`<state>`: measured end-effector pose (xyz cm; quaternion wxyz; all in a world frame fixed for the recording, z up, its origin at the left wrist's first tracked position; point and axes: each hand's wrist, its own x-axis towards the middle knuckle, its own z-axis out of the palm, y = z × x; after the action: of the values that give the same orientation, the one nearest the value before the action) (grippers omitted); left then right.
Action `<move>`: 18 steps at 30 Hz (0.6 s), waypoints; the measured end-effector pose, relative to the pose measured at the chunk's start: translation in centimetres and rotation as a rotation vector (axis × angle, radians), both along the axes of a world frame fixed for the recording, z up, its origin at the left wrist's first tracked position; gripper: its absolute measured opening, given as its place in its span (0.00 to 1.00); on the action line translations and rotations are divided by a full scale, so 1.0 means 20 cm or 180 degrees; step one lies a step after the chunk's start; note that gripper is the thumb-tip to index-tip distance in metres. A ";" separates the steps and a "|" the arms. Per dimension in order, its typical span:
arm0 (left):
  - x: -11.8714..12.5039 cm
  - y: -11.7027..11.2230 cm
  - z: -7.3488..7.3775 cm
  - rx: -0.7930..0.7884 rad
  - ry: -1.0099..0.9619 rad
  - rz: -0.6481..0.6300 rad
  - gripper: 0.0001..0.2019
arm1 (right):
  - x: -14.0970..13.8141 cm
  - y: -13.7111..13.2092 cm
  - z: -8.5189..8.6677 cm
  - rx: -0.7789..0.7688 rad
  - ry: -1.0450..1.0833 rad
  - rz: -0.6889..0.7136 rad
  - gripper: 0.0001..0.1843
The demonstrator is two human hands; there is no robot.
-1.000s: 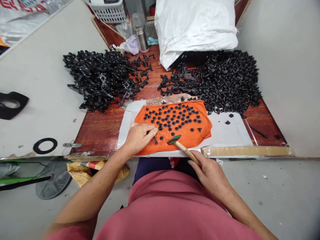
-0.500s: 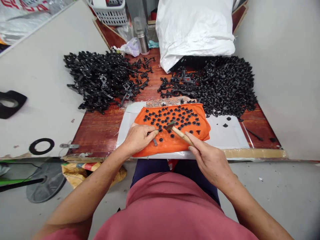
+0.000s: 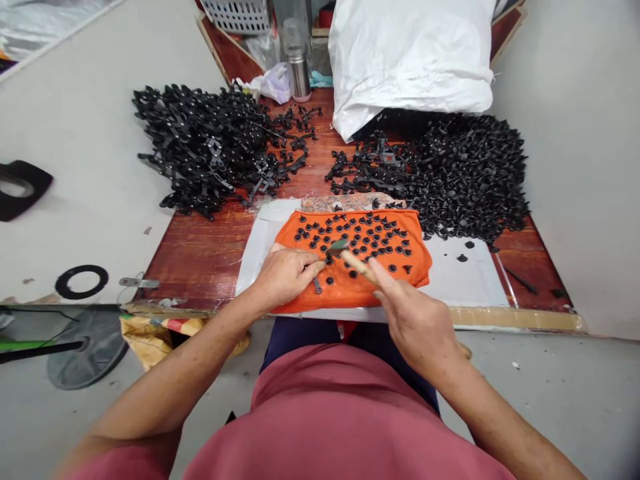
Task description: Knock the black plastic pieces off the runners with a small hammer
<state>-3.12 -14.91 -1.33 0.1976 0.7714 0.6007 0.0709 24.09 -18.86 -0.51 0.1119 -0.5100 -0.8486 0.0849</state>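
Note:
My right hand grips the wooden handle of a small hammer. Its head is over the middle of an orange cloth, close to my left fingertips. My left hand rests at the cloth's left side, thumb and fingers pinched on a narrow dark plastic strip whose lower end pokes out below the thumb. The rest of the strip is hidden by the fingers. Several round black studs stand spread over the cloth, mostly beyond the hammer head.
A heap of black strap-like parts lies at the left. On the right is a pile of loose black studs, below a white sack. A steel flask stands at the back. White sheeting lies beneath the cloth.
The whole view has shifted slightly. Relative to the cloth, the hammer head has moved a little left, nearer my left fingers. My left hand keeps its pinch.

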 end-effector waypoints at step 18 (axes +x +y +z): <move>-0.11 -0.15 0.07 0.0285 -0.0575 -0.0137 0.17 | 0.08 0.03 0.06 -0.0362 0.0683 -0.0021 0.28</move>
<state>-5.39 -17.95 0.06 0.2177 0.7827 0.5600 0.1627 25.77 -18.21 0.64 0.1732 -0.5063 -0.8239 0.1867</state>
